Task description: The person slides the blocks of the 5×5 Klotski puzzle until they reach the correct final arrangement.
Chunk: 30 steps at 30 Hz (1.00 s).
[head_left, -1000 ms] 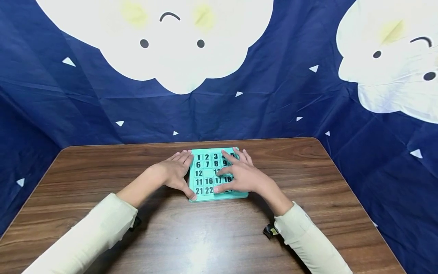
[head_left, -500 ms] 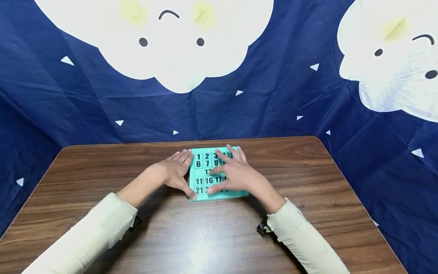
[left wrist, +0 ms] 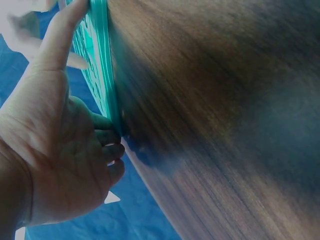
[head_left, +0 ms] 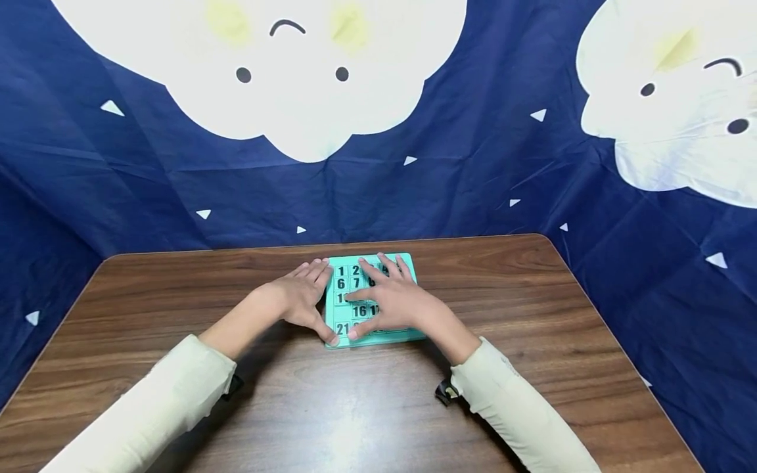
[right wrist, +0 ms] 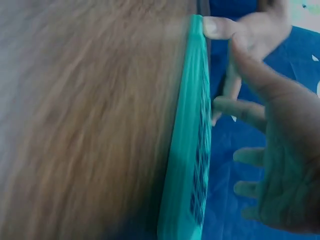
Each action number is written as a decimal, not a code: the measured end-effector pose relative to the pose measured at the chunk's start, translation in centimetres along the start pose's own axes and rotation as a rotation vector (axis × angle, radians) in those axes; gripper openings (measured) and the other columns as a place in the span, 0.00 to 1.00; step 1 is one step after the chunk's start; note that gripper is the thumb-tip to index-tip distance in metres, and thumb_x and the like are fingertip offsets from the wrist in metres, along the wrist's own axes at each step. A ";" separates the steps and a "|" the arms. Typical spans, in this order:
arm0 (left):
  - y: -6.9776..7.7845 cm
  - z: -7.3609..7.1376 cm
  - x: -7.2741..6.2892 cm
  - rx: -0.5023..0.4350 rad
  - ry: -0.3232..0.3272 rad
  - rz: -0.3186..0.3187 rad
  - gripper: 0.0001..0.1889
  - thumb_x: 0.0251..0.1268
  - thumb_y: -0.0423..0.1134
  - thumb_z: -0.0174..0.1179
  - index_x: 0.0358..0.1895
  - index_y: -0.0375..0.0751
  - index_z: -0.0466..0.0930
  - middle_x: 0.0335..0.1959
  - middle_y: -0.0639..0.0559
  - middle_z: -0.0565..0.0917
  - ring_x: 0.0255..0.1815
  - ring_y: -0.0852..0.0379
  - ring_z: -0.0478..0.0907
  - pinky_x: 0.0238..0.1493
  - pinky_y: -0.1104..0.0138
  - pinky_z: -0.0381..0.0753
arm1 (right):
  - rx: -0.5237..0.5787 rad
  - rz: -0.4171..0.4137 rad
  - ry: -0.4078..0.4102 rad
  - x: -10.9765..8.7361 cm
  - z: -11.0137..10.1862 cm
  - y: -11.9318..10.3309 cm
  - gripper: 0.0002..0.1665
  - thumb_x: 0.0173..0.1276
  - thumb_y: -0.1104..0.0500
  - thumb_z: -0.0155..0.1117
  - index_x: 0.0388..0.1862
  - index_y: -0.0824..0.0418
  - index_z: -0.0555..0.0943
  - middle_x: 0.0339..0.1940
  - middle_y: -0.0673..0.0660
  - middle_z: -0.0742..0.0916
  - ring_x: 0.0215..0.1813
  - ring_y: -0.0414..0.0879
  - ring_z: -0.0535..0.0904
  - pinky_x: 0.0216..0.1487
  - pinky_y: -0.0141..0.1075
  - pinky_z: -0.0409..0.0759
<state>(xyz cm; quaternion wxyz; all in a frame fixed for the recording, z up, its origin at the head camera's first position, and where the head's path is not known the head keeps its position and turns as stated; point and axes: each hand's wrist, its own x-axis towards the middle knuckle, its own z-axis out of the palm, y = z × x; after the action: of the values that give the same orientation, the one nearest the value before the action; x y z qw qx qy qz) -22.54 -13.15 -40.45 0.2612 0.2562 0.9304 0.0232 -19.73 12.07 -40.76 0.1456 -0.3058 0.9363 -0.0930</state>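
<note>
A teal number slide puzzle [head_left: 369, 338] with black-numbered tiles lies flat on the table. My left hand [head_left: 304, 302] rests along its left edge, thumb on the near left corner and straight fingers by the far left corner. Over the tiles spreads my right hand [head_left: 399, 302], its index fingertip at a tile [head_left: 340, 298] in the third row whose number is partly covered. A bare teal gap [head_left: 342, 312] shows just below that tile. In the right wrist view, the right hand [right wrist: 290, 165] has its fingers apart above the puzzle's face [right wrist: 200, 165]. Most right-side tiles are hidden under it.
The brown wood-grain table [head_left: 284, 407] extends around the puzzle, its far edge close behind it. A dark blue cloth [head_left: 378, 203] with white cloud faces hangs behind and beside the table. Both forearms wear pale sleeves [head_left: 171, 381].
My right hand has moved left across the puzzle. The 12 tile slid right first; now the gap is at the left of the fourth row, where 11 was. The left hand stays put.
</note>
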 end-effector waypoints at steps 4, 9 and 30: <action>0.1 0.1 0.0 -0.011 0.015 0.003 0.85 0.50 0.83 0.76 0.93 0.29 0.36 0.96 0.30 0.37 0.98 0.33 0.35 0.99 0.43 0.37 | 0.059 0.028 0.032 -1.9 -0.3 1.8 0.50 0.66 0.19 0.74 0.84 0.34 0.79 0.99 0.58 0.52 0.98 0.69 0.36 0.95 0.74 0.32; -0.1 0.4 0.0 0.006 0.035 0.017 0.86 0.50 0.84 0.76 0.93 0.27 0.36 0.96 0.29 0.37 0.98 0.32 0.36 0.99 0.43 0.38 | 0.086 0.076 0.060 -4.9 -0.5 4.1 0.51 0.65 0.21 0.77 0.82 0.41 0.82 0.98 0.62 0.54 0.98 0.71 0.39 0.95 0.74 0.33; -0.1 0.1 -0.3 0.009 0.034 0.026 0.86 0.48 0.82 0.78 0.92 0.25 0.39 0.95 0.26 0.39 0.98 0.30 0.37 0.99 0.42 0.38 | 0.123 0.012 0.057 -7.6 0.7 5.1 0.44 0.65 0.23 0.79 0.78 0.34 0.85 0.97 0.64 0.58 0.96 0.75 0.44 0.92 0.80 0.38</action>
<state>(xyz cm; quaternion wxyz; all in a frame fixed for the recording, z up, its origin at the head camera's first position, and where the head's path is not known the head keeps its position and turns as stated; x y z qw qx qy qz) -22.34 -13.36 -40.43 0.2438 0.2691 0.9314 0.0269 -16.39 20.64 -41.15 0.1379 -0.2879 0.9344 -0.1579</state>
